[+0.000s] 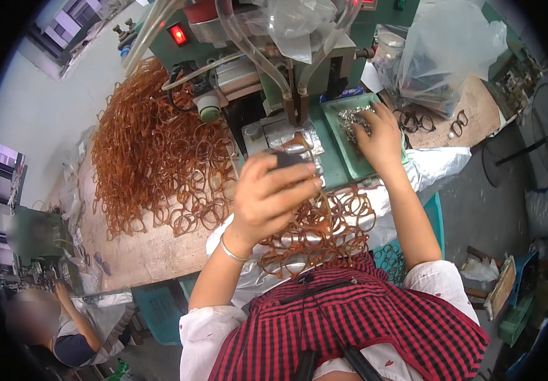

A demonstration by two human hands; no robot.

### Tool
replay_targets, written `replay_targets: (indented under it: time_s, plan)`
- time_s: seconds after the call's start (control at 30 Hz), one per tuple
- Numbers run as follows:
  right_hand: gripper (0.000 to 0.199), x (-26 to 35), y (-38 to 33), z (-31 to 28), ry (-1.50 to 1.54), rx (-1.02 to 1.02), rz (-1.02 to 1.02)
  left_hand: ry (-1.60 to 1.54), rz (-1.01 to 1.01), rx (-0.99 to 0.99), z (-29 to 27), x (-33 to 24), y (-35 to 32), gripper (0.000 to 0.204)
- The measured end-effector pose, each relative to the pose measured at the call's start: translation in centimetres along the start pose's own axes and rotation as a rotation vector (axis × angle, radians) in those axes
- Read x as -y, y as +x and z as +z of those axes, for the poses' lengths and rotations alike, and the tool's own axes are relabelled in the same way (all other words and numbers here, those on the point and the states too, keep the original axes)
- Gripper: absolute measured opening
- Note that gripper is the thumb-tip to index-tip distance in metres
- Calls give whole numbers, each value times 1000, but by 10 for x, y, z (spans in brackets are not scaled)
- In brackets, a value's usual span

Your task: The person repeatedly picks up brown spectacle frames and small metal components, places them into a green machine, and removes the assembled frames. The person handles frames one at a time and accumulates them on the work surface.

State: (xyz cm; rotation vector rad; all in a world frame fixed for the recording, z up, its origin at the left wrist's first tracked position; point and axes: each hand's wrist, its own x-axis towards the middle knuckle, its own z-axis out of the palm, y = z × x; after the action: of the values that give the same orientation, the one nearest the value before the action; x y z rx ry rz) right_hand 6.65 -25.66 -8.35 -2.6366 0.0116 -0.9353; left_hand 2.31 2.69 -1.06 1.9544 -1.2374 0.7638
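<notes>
My left hand [270, 197] is closed, fingers bent round an amber glasses frame [320, 219] in front of the machine. A dark block-like piece [290, 159] shows at its fingertips; whether it is gripped too is unclear. My right hand [380, 140] reaches into a green tray [358, 170], thumb and fingers apart and touching a heap of small shiny metal parts [351, 120]. Just beyond my left hand stand the machine's two upright prongs [297, 109] over a foil-covered metal fixture [274, 133]. Several amber frames [286, 247] lie on foil near my apron.
A large pile of amber frames [140, 146] covers the left of the wooden table [134, 260]. Clear hoses [248, 51] hang from the machine, beside a lit red switch [176, 35]. Dark frames [417, 120] and plastic bags [445, 51] lie right. Another person [77, 330] sits at lower left.
</notes>
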Motion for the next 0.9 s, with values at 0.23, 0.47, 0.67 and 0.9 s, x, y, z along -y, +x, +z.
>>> replay_targets:
  time_s: [0.23,0.47,0.67,0.9]
  plan:
    - [15,-10,-3,14,174,-33,65,27,84,19,11,8,-3,40]
    - [10,3,11,40,2,65,-135,186,-137,-30,2,-17,-35,38]
    - [19,-42,2,6,158,-37,30,-124,-868,429,26,-88,-90,77]
    - [21,-33,3,5,462,128,231,-224,-813,206,-87,-60,-47,27]
